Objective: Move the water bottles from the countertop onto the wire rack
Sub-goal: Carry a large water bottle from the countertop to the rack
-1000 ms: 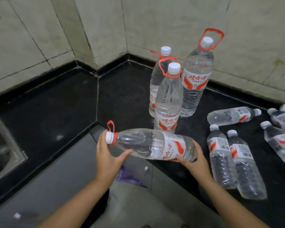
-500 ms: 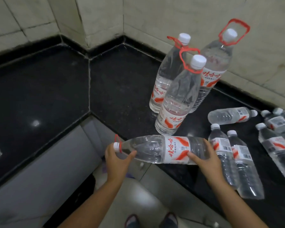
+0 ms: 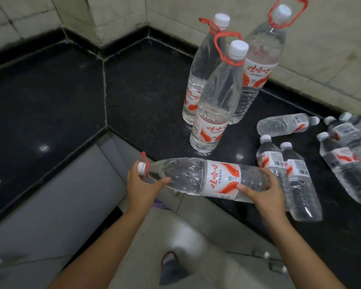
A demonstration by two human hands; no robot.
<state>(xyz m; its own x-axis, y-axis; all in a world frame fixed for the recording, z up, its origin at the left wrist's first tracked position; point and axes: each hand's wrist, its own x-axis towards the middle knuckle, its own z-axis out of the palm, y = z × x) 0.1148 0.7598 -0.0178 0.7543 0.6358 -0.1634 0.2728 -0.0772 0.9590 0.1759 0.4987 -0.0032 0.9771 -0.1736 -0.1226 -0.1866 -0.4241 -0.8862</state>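
The left hand (image 3: 143,185) grips the neck and the right hand (image 3: 263,190) the base of a large clear plastic water bottle with a red-and-white label (image 3: 198,178), held level over the front edge of the black stone tabletop (image 3: 56,101). If either grasp slips, the heavy bottle could drop to the floor, or swing right into the small clear bottles lying flat (image 3: 296,180).

The black countertop (image 3: 67,105) bends around a corner by the wall. Three big bottles (image 3: 215,105) stand up on it. Small bottles (image 3: 300,184) lie flat on its right side.
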